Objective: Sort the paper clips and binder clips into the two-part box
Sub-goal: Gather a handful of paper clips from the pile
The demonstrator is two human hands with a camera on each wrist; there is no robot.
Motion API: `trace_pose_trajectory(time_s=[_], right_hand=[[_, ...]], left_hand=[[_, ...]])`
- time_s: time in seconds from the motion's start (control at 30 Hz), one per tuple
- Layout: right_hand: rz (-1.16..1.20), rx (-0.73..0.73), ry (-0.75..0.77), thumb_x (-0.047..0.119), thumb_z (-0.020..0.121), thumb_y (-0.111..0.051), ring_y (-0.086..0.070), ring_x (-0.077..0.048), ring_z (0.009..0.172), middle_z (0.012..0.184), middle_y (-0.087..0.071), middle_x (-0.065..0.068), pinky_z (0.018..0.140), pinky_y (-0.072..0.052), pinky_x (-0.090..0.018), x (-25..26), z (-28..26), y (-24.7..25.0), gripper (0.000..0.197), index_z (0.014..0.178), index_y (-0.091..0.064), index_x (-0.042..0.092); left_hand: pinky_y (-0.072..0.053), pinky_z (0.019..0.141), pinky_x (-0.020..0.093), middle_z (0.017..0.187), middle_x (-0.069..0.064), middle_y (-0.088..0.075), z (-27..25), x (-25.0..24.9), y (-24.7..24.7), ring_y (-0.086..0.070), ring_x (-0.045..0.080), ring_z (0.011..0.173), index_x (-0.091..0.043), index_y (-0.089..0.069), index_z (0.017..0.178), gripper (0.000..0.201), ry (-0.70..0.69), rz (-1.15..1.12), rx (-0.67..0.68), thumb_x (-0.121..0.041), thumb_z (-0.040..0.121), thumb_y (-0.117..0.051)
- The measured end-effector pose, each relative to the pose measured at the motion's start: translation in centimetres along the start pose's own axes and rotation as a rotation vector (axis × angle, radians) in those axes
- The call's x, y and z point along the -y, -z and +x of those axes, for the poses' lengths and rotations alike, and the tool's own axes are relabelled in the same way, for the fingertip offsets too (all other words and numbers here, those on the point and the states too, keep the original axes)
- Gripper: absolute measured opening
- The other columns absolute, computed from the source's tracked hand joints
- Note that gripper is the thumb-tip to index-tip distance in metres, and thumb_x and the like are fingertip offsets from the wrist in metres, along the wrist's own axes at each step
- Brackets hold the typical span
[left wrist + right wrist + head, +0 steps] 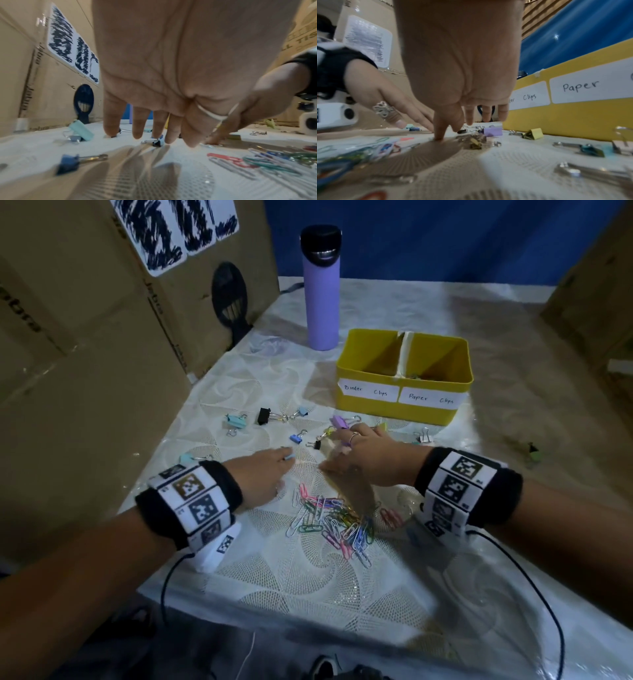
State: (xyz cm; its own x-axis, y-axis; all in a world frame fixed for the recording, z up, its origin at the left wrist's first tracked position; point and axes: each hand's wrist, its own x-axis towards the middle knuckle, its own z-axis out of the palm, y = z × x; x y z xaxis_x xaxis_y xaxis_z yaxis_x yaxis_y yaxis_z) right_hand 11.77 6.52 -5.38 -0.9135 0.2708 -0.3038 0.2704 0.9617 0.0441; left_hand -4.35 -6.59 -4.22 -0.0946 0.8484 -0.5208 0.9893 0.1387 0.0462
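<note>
The yellow two-part box (370, 409) stands at the back, labelled "Binder Clips" on the left and "Paper Clips" on the right. A few clips (416, 376) show in the right part. A pile of coloured paper clips (335, 522) (257, 162) lies near me between my wrists. Binder clips lie scattered before the box: purple (340, 422) (493, 131), black (263, 416), light blue (236, 421), small blue (296, 437), yellow (533, 134). My left hand (287, 457) (154, 135) hovers palm down, fingers straight, holding nothing. My right hand (342, 446) (453, 129) is spread, one fingertip (440, 136) touching the cloth.
A purple bottle (323, 289) stands left of the box at the back. Cardboard walls close the left (85, 337) and right (589, 285) sides. A black oval stand (229, 296) leans on the left wall. Wrist cables (534, 577) trail over the table's front edge.
</note>
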Motion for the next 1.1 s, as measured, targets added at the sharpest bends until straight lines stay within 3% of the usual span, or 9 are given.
trace_pose_trajectory(time_s=[0.13,0.2,0.33,0.4,0.53,0.63,0.73,0.9,1.1], right_hand=[[0.079,0.038,0.106,0.024,0.093,-0.044,-0.008,-0.028,0.143,0.157,-0.009,0.002,0.111,-0.020,-0.047,0.8,-2.6,-0.2,0.039,0.128,-0.048,0.041],[0.164,-0.045,0.114,0.021,0.091,-0.050,-0.020,-0.024,0.139,0.155,-0.018,-0.001,0.112,-0.026,-0.039,0.9,-4.2,-0.8,0.043,0.132,-0.046,0.033],[0.443,-0.032,0.000,0.016,0.071,-0.075,-0.044,0.004,0.087,0.113,-0.041,0.003,0.075,-0.035,-0.001,-0.4,-8.0,-1.2,0.057,0.121,-0.047,0.017],[0.394,0.067,-0.021,0.022,0.063,-0.081,-0.046,-0.004,0.076,0.098,-0.044,0.006,0.061,-0.035,-0.008,-0.4,-9.1,-1.6,0.049,0.102,-0.052,0.020],[0.362,0.012,0.007,0.026,0.074,-0.071,-0.052,-0.016,0.082,0.095,-0.059,-0.005,0.070,-0.037,-0.022,1.0,-8.1,-3.0,0.028,0.092,-0.055,0.013],[0.349,-0.067,-0.054,0.030,0.071,-0.074,-0.048,-0.016,0.078,0.095,-0.061,-0.009,0.067,-0.034,-0.022,1.6,-6.6,-2.7,0.036,0.094,-0.056,0.009],[0.372,-0.097,-0.118,0.023,0.068,-0.077,-0.054,-0.023,0.091,0.111,-0.056,-0.012,0.071,-0.036,-0.022,2.0,-5.8,-2.3,0.052,0.111,-0.052,0.008],[0.400,-0.023,-0.071,0.040,0.051,-0.085,-0.043,-0.021,0.103,0.119,-0.042,-0.010,0.092,-0.042,-0.028,4.1,-5.3,-1.8,0.088,0.121,-0.042,0.009],[0.286,-0.066,-0.044,0.017,0.083,-0.061,-0.047,-0.031,0.105,0.119,-0.046,-0.017,0.086,-0.037,-0.032,4.7,-5.2,-2.3,0.043,0.120,-0.043,0.004]], left_hand=[[-0.011,0.122,0.037,0.158,-0.002,0.017,-1.7,1.0,-0.6,0.003,0.018,0.148,-0.025,-0.006,0.149,0.058,-0.050,-0.102,-0.022,-0.021,0.098,-0.034],[-0.004,0.122,0.035,0.155,-0.003,0.023,-2.6,0.7,-1.7,0.012,0.014,0.146,-0.024,0.004,0.148,0.064,-0.108,-0.124,0.092,-0.036,0.097,-0.032],[0.007,0.119,0.035,0.148,0.000,0.036,-2.5,0.3,-3.2,0.030,0.014,0.138,-0.017,0.024,0.143,0.077,-0.202,0.035,0.227,-0.051,0.092,-0.023],[0.007,0.121,0.040,0.143,-0.001,0.040,-2.0,0.0,-3.4,0.031,0.017,0.138,-0.016,0.027,0.141,0.074,-0.242,0.092,0.215,-0.039,0.097,-0.028],[0.005,0.121,0.039,0.143,-0.005,0.038,-1.6,-1.7,-3.4,0.032,0.015,0.136,-0.020,0.026,0.141,0.072,-0.328,0.041,0.191,-0.036,0.098,-0.029],[-0.001,0.122,0.038,0.149,-0.004,0.032,-1.2,-3.6,-2.6,0.024,0.014,0.140,-0.022,0.018,0.145,0.072,-0.324,-0.076,0.070,-0.036,0.097,-0.035],[-0.018,0.120,0.039,0.159,0.003,-0.003,-1.6,-5.2,-2.1,-0.009,0.022,0.145,-0.019,-0.004,0.149,0.074,-0.306,-0.091,0.000,-0.050,0.091,-0.037],[-0.044,0.099,0.040,0.122,0.005,-0.045,-3.3,-6.7,-3.5,-0.043,0.022,0.113,-0.017,-0.035,0.137,0.083,-0.142,-0.075,-0.133,-0.064,0.072,-0.059],[-0.040,0.097,0.037,0.128,0.007,-0.038,-2.3,-6.9,-3.6,-0.041,0.028,0.117,-0.019,-0.034,0.131,0.078,-0.031,-0.213,-0.226,-0.039,0.068,-0.077]])
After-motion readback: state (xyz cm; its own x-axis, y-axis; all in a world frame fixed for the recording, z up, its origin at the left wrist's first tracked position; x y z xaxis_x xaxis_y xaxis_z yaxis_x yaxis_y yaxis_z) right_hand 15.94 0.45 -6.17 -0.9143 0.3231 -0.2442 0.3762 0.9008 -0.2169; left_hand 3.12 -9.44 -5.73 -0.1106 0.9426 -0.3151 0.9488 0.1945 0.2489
